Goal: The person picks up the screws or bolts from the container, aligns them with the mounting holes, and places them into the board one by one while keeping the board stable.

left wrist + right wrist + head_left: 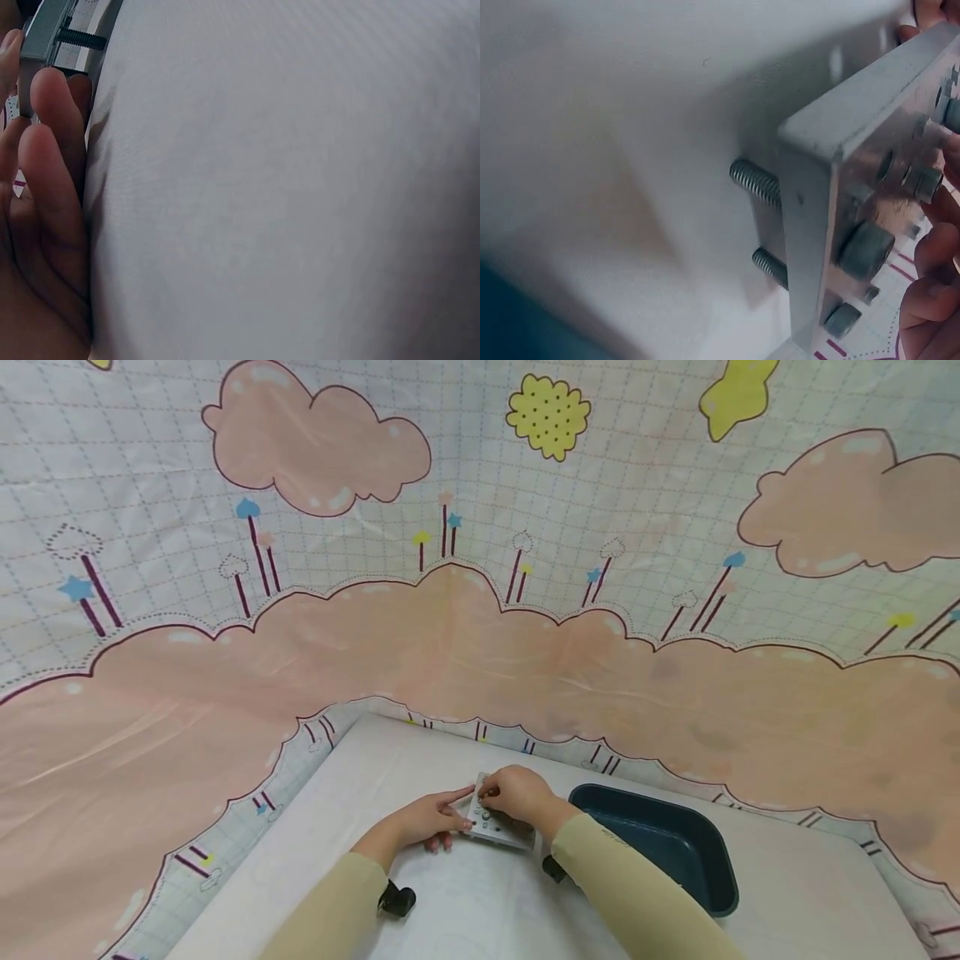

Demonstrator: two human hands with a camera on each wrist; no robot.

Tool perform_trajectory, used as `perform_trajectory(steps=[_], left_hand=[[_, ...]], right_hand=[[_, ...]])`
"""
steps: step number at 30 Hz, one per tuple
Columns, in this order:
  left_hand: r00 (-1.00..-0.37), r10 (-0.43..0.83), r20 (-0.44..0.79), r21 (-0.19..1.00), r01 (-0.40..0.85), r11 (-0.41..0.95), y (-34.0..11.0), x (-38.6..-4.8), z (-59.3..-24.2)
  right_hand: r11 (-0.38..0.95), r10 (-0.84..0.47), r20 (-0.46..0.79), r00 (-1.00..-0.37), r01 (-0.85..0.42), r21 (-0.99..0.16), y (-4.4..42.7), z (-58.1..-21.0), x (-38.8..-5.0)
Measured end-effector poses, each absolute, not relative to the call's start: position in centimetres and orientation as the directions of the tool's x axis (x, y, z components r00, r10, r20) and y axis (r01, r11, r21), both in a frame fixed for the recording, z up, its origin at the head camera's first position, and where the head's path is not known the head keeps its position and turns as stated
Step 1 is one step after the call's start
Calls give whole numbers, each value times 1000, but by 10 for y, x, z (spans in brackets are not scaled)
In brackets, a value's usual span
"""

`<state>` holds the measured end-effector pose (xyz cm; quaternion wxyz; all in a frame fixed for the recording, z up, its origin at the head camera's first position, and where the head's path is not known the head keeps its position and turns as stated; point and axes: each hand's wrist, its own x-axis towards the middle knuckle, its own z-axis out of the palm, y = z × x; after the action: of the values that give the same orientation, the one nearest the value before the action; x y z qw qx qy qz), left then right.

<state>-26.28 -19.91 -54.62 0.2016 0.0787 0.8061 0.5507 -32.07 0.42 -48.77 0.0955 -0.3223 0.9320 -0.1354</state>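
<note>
A grey metal plate (504, 835) set with several socket-head screws (866, 250) sits raised off the white table, and threaded screw shanks (754, 182) stick out beneath it. My left hand (420, 821) grips its left edge, thumb near the lower corner and index finger stretched along the side. In the left wrist view, the fingertips (54, 94) lie against the plate's edge. My right hand (521, 793) is over the plate's far end, its fingers pinching a small screw there. The right hand partly hides that screw and the plate's far right.
Right of the plate stands a dark blue-green plastic tray (723, 860), partly behind the right forearm. A black wrist-camera mount (397, 900) sits at the left wrist. Cloud-patterned cloth (450, 643) hangs behind the white table (465, 910).
</note>
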Motion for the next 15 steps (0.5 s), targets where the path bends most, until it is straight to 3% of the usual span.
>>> perform_trajectory(steps=[15], left_hand=[[-906, 347, -242, 915, -94, 392, -200, -262, -544]], right_hand=[[749, -590, -66, -804, -515, -417, 34, -454, -325]])
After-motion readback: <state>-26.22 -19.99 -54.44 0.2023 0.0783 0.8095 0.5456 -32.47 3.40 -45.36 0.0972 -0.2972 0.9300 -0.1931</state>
